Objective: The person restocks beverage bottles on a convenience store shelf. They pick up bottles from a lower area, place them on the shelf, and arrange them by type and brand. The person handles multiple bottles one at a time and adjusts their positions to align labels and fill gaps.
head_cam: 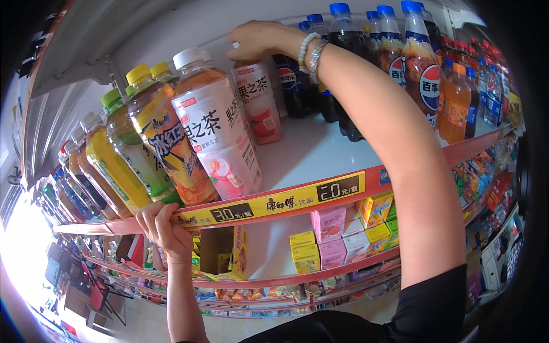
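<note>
My right hand (253,40) reaches over the shelf with its fingers closed around the neck of a peach fruit tea bottle (257,103), hiding most of the neck. That bottle stands behind a larger-looking fruit tea bottle (214,137) with a white cap at the shelf's front. With my left hand (165,229) I grip the red front edge (124,225) of the same shelf, beside its yellow price strip (274,203). Just above that hand are a yellow-capped iced tea bottle (165,137) and a green-capped bottle (133,141).
Several cola bottles (422,68) with blue caps stand right of my right hand, near orange soda (455,103). More drink bottles (103,167) line the left. The shelf below carries small drink cartons (330,236) and an open cardboard box (225,253). A red chair (98,293) stands lower left.
</note>
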`<state>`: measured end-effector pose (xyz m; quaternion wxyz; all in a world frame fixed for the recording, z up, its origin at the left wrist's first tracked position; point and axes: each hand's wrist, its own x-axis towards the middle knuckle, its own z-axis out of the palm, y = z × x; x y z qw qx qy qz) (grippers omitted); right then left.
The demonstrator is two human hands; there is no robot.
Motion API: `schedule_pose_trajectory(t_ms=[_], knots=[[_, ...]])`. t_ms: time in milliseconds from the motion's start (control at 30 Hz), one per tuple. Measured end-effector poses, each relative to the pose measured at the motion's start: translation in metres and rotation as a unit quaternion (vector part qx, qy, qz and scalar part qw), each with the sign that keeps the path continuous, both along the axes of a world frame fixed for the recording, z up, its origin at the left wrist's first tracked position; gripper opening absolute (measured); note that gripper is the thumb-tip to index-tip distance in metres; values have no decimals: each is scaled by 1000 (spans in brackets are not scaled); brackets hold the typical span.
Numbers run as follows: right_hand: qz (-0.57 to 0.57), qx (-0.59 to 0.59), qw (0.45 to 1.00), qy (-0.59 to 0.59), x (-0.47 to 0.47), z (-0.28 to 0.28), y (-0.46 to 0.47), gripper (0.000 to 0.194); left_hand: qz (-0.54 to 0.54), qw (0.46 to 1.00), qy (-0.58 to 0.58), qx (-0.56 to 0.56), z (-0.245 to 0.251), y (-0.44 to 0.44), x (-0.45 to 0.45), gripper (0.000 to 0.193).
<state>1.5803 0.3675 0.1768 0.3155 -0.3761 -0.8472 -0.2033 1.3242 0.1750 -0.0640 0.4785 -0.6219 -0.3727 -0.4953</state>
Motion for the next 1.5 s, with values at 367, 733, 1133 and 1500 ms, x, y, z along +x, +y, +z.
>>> schedule_pose_trajectory(t_ms=[367, 733, 1133, 1500], knots=[[18, -23, 1000, 5, 63, 23, -63, 31, 3, 1000, -4, -1, -1, -4, 2, 23], [201, -47, 978, 20, 56, 15, -108, 36, -7, 1000, -11, -8, 3, -4, 5, 25], [180, -86, 980, -13, 43, 6, -115, 47, -9, 1000, -12, 3, 1, -2, 7, 23], [-3, -82, 995, 50, 11, 24, 8, 43, -8, 999, -33, -6, 0, 2, 9, 20]])
